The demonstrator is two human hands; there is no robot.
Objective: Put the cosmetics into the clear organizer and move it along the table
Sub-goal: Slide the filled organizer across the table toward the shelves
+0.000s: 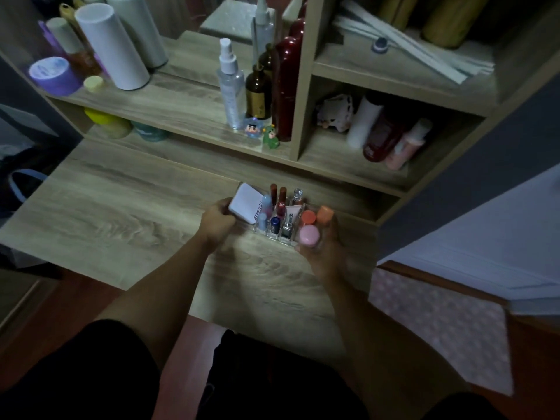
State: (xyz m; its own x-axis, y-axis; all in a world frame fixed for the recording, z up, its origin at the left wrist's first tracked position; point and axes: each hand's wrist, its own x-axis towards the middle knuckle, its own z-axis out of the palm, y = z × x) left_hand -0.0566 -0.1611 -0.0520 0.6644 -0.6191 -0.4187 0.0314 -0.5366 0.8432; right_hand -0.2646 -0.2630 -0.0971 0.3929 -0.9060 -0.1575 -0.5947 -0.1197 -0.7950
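Note:
The clear organizer (274,236) stands on the wooden table (121,213), right of centre. It holds a white compact case (245,206) at its left end, several lipsticks and small bottles (281,204) in the middle, and pink (308,234) and orange (325,214) capped jars at its right end. My left hand (216,221) grips the organizer's left end beside the white case. My right hand (322,247) wraps around the right end under the pink jar.
A wooden shelf unit (306,86) rises just behind the organizer, with spray bottles (230,83), a dark red bottle (286,86) and small figurines (260,131) on it. A white cylinder (112,47) and purple tape roll (53,74) stand far left. A patterned cloth (439,322) lies at the right.

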